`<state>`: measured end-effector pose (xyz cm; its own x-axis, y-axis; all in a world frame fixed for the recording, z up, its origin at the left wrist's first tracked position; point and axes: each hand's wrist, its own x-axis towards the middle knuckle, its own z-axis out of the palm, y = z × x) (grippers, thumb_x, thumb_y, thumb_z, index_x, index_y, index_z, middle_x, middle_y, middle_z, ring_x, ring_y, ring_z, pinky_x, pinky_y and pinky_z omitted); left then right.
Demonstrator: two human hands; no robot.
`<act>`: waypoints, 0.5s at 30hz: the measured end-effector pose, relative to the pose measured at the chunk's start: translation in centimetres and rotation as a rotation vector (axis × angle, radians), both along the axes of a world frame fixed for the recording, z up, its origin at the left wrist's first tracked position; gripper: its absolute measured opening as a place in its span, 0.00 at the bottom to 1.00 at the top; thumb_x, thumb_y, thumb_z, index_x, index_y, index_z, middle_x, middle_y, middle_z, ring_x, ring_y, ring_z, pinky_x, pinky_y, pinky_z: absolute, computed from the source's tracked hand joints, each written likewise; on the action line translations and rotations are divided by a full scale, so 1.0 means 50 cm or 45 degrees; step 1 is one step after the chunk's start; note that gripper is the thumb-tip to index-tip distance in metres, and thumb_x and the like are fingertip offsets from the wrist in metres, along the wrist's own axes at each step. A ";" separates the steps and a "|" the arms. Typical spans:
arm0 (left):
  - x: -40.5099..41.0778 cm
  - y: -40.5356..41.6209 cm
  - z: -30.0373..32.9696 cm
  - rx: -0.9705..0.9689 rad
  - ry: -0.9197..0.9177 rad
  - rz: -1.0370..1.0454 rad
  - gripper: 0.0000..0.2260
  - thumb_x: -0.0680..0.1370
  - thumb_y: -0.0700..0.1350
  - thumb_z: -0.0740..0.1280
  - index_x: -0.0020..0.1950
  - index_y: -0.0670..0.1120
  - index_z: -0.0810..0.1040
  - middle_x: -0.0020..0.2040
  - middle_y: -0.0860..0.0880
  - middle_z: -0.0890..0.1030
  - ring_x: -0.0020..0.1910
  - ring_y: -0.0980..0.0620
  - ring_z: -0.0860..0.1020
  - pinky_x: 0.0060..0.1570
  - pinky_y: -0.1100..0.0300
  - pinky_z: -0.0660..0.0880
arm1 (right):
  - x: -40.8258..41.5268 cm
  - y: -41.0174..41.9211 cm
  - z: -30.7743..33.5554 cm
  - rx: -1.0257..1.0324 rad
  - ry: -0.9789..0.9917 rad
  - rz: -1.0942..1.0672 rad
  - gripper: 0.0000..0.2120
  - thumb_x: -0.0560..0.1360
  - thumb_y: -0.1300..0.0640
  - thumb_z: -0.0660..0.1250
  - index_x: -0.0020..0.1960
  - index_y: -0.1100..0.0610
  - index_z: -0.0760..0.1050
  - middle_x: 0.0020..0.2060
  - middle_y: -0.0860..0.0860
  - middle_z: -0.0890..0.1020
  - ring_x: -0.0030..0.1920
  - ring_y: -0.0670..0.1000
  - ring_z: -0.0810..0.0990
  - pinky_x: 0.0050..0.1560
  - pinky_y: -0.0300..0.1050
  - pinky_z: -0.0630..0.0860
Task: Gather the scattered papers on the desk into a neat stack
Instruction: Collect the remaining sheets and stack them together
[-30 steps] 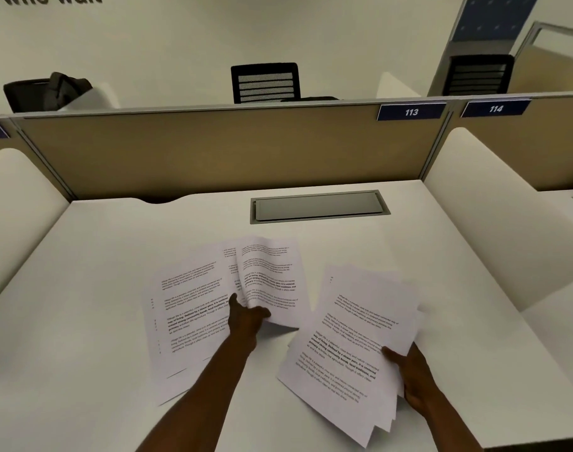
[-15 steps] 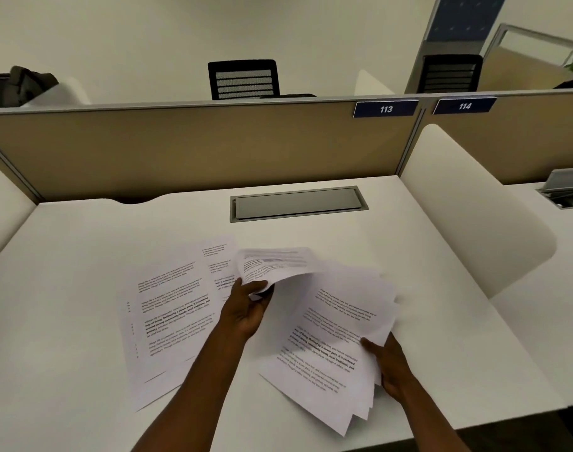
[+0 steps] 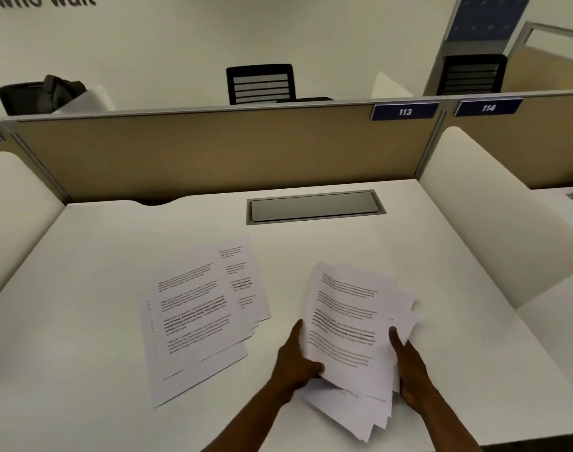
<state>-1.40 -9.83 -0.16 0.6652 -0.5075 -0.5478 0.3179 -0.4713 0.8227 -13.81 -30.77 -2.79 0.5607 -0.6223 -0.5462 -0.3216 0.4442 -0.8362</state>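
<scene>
Both hands, left hand [image 3: 296,360] and right hand [image 3: 409,370], clamped on held bundle [image 3: 350,324]. Loose sheets [image 3: 197,318] flat leftward, apart; long axis running away; nearer left hand.

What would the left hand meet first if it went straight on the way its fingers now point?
The left hand points away from the person along the left edge of the held sheaf of papers. Ahead lies bare desk, then probably the grey cable hatch. The loose papers lie to its left, likely outside that line.

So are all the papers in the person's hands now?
No, a fanned pile of sheets lies on the desk, untouched.
</scene>
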 end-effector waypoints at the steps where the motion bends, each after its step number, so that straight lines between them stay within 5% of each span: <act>1: -0.005 -0.001 0.008 0.044 -0.084 -0.054 0.50 0.66 0.36 0.77 0.80 0.53 0.53 0.65 0.50 0.72 0.62 0.49 0.73 0.60 0.58 0.77 | 0.001 0.002 -0.004 -0.062 0.009 0.015 0.24 0.77 0.48 0.67 0.70 0.53 0.69 0.57 0.51 0.79 0.56 0.54 0.77 0.61 0.51 0.72; 4: -0.011 -0.007 0.011 0.187 -0.332 -0.209 0.46 0.69 0.40 0.75 0.80 0.50 0.50 0.70 0.49 0.71 0.67 0.50 0.71 0.64 0.64 0.70 | 0.003 0.005 -0.025 -0.236 0.106 0.050 0.30 0.72 0.54 0.74 0.70 0.54 0.69 0.60 0.53 0.79 0.57 0.55 0.77 0.62 0.53 0.72; 9: 0.004 0.019 -0.021 0.440 -0.509 -0.340 0.42 0.72 0.53 0.72 0.80 0.53 0.52 0.73 0.48 0.68 0.71 0.49 0.67 0.71 0.55 0.67 | 0.023 -0.006 -0.039 -0.285 0.230 0.085 0.29 0.72 0.63 0.74 0.70 0.56 0.68 0.63 0.60 0.78 0.60 0.63 0.77 0.64 0.63 0.72; 15: 0.056 0.143 -0.047 0.477 -0.737 0.224 0.31 0.74 0.53 0.70 0.76 0.50 0.66 0.71 0.48 0.69 0.71 0.48 0.67 0.67 0.60 0.64 | 0.046 0.008 -0.016 -0.812 0.550 0.247 0.38 0.73 0.60 0.72 0.77 0.63 0.55 0.72 0.65 0.68 0.70 0.66 0.68 0.72 0.60 0.63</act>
